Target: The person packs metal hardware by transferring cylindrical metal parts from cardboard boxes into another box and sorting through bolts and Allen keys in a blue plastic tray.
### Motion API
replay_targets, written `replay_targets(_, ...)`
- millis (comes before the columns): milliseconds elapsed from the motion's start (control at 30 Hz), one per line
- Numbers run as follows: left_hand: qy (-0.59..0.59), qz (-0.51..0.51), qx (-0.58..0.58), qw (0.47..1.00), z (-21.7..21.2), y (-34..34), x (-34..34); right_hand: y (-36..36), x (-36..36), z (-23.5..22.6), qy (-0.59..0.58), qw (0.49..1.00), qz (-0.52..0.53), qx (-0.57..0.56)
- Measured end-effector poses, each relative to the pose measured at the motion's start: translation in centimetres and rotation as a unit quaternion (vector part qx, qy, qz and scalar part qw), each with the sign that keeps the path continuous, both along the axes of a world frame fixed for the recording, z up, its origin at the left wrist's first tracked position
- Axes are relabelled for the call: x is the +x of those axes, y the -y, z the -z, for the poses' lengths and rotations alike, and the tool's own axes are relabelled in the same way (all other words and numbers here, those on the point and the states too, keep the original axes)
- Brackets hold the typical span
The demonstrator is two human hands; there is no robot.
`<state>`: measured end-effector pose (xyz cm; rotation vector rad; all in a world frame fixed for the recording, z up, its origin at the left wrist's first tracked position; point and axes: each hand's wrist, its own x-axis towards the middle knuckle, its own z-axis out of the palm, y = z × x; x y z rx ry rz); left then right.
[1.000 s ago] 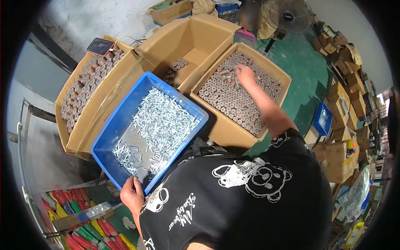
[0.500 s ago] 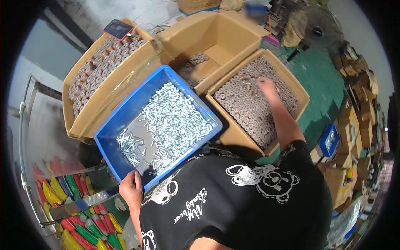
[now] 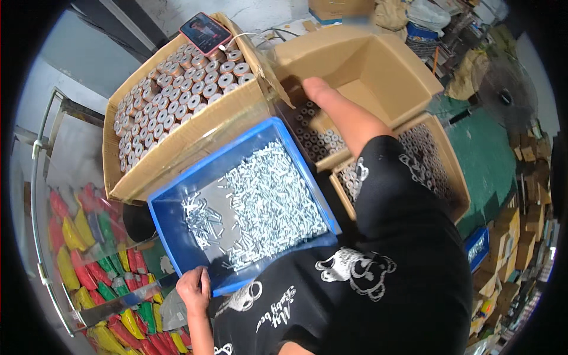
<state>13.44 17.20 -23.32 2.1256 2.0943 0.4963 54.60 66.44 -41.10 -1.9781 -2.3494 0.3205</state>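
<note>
My left hand (image 3: 194, 287) is closed at the near left corner of a blue plastic bin (image 3: 183, 177), fingers curled over its rim. Many small silvery screw-like pins (image 3: 275, 207) lie in the bin, with a smaller heap on its left side. My right hand (image 3: 315, 89) reaches into the deep cardboard box (image 3: 393, 77) beyond the bin. Its fingers are blurred and hidden at the shadowed left wall, so what they hold cannot be made out. Below that hand, spool-like pieces (image 3: 322, 142) with grey round ends stand on the box's floor.
On the left, a cardboard box (image 3: 183, 142) is packed with copper-sided spools (image 3: 171, 94); a phone (image 3: 205, 34) with a white cable lies on its far edge. Another spool box (image 3: 455, 177) stands right, partly behind my arm. Colourful bundles (image 3: 112, 266), a metal rail (image 3: 44, 236) and a fan (image 3: 503, 94) surround these.
My right hand has left the spools in the right box and moved left into the middle box. My left hand stays at the bin's corner. The view has shifted.
</note>
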Motion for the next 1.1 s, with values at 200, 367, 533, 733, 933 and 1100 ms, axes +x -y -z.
replay_targets(200,-0.035,-0.001,-0.048,0.998,-0.6,-0.6,0.4,-6.9,7.0,10.1,-0.016,0.988,0.137,-0.073)
replay_targets(367,-0.027,-0.001,-0.065,0.998,-0.7,-1.5,0.6,-7.9,11.8,16.4,0.001,0.972,0.211,-0.099)
replay_targets(533,-0.050,-0.002,-0.098,0.994,-1.4,-0.9,1.2,-7.6,9.9,18.5,-0.021,0.973,0.195,-0.122)
replay_targets(733,-0.041,-0.002,-0.086,0.995,-1.0,-1.3,1.1,-8.7,6.8,19.7,-0.051,0.972,0.125,-0.191)
replay_targets(933,-0.025,0.040,-0.090,0.995,-0.6,-1.7,0.3,-7.9,5.9,19.9,-0.153,0.922,0.196,-0.298)
replay_targets(1100,-0.025,0.013,-0.072,0.997,-0.8,-0.7,0.5,-4.0,8.3,12.8,0.051,0.933,-0.100,-0.341)
